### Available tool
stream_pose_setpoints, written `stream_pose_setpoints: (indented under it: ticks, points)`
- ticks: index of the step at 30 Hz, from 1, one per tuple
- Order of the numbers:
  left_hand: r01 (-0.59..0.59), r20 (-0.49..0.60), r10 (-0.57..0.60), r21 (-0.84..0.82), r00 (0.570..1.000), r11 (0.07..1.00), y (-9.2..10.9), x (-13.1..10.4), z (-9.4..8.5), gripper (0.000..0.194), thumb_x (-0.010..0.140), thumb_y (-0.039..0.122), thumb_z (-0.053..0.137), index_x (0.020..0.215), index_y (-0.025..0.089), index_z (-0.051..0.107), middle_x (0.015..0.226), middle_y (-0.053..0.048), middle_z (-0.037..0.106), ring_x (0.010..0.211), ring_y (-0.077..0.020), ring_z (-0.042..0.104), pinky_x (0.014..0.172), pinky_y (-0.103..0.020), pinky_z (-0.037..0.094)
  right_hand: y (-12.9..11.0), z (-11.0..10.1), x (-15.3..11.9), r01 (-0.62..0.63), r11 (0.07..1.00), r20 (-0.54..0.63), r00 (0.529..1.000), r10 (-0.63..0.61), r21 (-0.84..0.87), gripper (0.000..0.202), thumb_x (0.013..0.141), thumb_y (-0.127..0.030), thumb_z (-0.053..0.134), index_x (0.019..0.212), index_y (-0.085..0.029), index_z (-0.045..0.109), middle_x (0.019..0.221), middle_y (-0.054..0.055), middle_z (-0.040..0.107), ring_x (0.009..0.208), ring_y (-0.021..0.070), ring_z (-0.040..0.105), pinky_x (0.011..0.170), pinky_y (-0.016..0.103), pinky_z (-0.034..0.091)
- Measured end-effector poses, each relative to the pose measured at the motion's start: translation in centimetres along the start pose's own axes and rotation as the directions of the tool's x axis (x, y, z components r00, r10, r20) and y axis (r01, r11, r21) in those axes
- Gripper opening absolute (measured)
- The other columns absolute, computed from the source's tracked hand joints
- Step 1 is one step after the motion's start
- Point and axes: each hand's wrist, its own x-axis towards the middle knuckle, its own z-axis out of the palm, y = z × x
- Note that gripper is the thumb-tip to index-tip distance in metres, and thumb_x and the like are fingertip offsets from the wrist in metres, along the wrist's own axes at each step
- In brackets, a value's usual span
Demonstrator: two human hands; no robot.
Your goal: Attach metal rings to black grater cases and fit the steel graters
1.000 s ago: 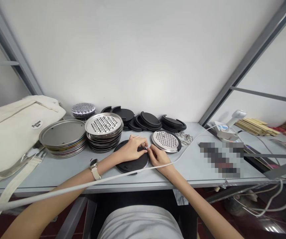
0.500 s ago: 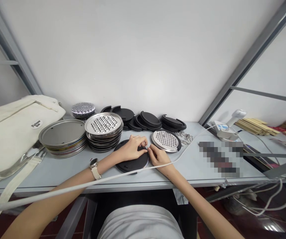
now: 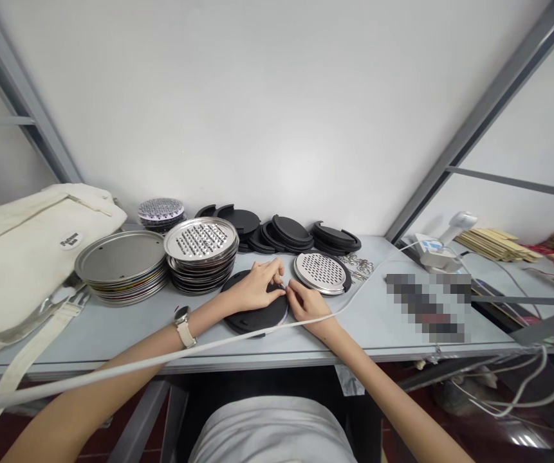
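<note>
change is slight: one finger of the left hand (image 3: 256, 287) has lifted, its thumb close beside the right hand (image 3: 309, 307) at the rim of the round black disc (image 3: 256, 317), unmoved on the tabletop (image 3: 370, 325); rim work seems unfinished, though whether either pinches something cannot be told.

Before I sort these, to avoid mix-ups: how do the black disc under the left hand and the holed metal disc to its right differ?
The black disc shows no hole pattern; the metal disc is silvery with many holes. The black disc lies nearer the table's front edge, the metal disc farther back. Both are round.
</note>
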Motion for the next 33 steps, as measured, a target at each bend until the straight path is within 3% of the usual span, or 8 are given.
stream_pose_setpoints:
  ticks: [23,33]
  points:
    - [-0.030,0.000,0.030,-0.061,1.000,0.998,-0.11,-0.01,-0.01,0.025,0.080,0.016,0.060,0.097,0.021,0.042,0.092,-0.001,0.059,0.088,-0.0193,0.057,0.085,-0.035,0.040,-0.53,-0.30,-0.11,-0.030,0.995,0.046,0.998,0.035,-0.097,0.021,0.092,-0.026,0.034,0.079,-0.020,0.050,0.058,0.000,0.051,0.051,0.0146,0.048,0.052,0.024,0.026]
    - [-0.011,0.024,0.015,-0.143,1.000,0.990,-0.65,0.07,0.01,0.029,0.081,0.019,0.061,0.104,0.022,0.045,0.098,-0.002,0.061,0.091,-0.0179,0.058,0.085,-0.033,0.044,-0.07,0.07,-0.14,-0.022,1.000,0.000,1.000,0.022,0.009,0.024,0.093,-0.029,0.035,0.073,-0.021,0.045,0.055,-0.003,0.046,0.049,0.0128,0.042,0.052,0.023,0.027]
